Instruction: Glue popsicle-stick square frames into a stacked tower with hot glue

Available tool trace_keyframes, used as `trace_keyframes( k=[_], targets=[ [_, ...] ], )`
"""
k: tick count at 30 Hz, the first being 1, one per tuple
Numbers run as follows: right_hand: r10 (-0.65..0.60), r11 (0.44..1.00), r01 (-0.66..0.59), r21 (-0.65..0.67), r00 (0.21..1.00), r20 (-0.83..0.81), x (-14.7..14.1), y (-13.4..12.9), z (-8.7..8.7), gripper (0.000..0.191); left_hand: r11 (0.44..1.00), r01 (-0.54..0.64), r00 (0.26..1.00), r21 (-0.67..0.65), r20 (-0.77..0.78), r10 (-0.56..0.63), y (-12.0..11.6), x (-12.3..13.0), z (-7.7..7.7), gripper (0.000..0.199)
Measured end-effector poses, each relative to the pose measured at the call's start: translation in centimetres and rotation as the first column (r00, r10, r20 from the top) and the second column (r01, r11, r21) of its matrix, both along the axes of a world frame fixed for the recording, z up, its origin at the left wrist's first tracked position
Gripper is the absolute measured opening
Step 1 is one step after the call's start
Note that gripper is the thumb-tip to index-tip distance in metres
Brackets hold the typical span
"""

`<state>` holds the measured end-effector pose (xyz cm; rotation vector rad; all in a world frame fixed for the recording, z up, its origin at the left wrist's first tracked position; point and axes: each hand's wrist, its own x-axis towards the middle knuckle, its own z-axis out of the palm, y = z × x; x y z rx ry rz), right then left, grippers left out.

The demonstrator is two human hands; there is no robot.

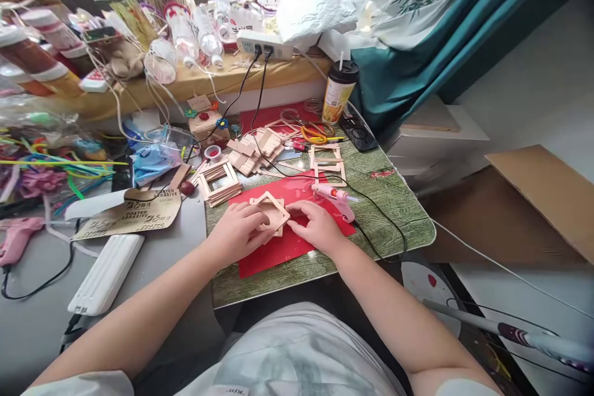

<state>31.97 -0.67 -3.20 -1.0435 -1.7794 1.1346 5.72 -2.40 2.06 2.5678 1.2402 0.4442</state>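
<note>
A square frame of pale, flat wooden sticks [273, 213] is held over a glossy red sheet [260, 263], near the sheet's left side. The left hand [241, 229] grips the frame's left side, fingers curled over the sticks and thumb closing in from the near side. The right hand [318, 226] has its thumb and forefinger drawn together at the frame's right corner, pinching it (the other fingers are bent and partly hidden).

The sheet lies on a table with a green wood-grain top [390, 198]. On its right part, just beyond the right hand, rests a pink hot-glue gun with a pale nozzle [336, 198], its black cord trailing off to the right. Beyond the sheet's far left corner sits a stack of square wooden frames [218, 184]; a loose pile of flat wooden sticks [257, 151] spreads farther back. Near the sheet's far right corner lie some joined, ladder-like stick frames [328, 165].

Farther beyond the sheet are scissors with orange-yellow handles [318, 134], a black phone [359, 134] and a yellow-and-white paper cup with a black lid and straw [338, 96]. Well to the left of the sheet, on a grey surface [176, 272], are a printed brown sandpaper sheet [139, 213] and a long white plastic case [106, 272] (a cord runs from its near end).
</note>
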Motion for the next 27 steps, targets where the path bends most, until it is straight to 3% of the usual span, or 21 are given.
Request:
trace_keyframes(
  k=[4, 7, 10, 13, 15, 17, 20, 23, 27],
  targets=[
    [-0.073, 0.985, 0.062, 0.159, 0.995, 0.068, 0.1, -0.8, 0.5, 0.036, 0.997, -0.079, 0.995, 0.001, -0.058, 0.079, -0.7, 1.5, 0.7, 0.020],
    [-0.160, 0.912, 0.085, 0.400, 0.975, 0.157, 1.4, -3.0, 1.6, 0.038, 0.991, -0.131, 0.989, 0.009, -0.075, 0.131, -1.2, 2.2, 0.9, 0.015],
    [-0.219, 0.838, 0.095, 0.537, 0.960, 0.172, 4.4, -5.6, 2.0, 0.032, 0.986, -0.167, 0.983, 0.010, -0.070, 0.168, -1.6, 2.6, 0.7, 0.013],
    [-0.479, 0.714, 0.361, 0.599, 0.877, 0.043, 7.6, -6.8, 1.3, 0.035, 0.984, -0.178, 0.981, 0.001, -0.083, 0.178, -1.8, 2.8, 0.2, 0.011],
    [-0.617, 0.674, 0.521, 0.524, 0.787, 0.011, 9.1, -6.5, 0.6, 0.045, 0.982, -0.190, 0.978, -0.008, -0.089, 0.189, -1.8, 3.0, 0.0, 0.011],
    [-0.612, 0.748, 0.542, 0.383, 0.786, 0.084, 9.7, -5.5, 0.2, 0.055, 0.978, -0.207, 0.975, -0.009, -0.079, 0.206, -1.8, 3.2, 0.0, 0.011],
    [-0.481, 0.873, 0.444, 0.203, 0.853, 0.201, 9.5, -3.6, 0.3, 0.067, 0.975, -0.222, 0.973, -0.012, -0.064, 0.221, -1.9, 3.5, 0.2, 0.014],
    [-0.437, 0.898, 0.413, 0.154, 0.877, 0.198, 9.1, -1.6, 0.8, 0.066, 0.973, -0.230, 0.972, -0.018, -0.054, 0.229, -1.9, 3.7, 0.3, 0.018],
    [-0.357, 0.934, 0.345, 0.094, 0.901, 0.247, 9.1, 0.5, 1.1, 0.036, 0.974, -0.220, 0.975, -0.046, -0.024, 0.219, -1.8, 3.8, 0.3, 0.020]
  ],
)
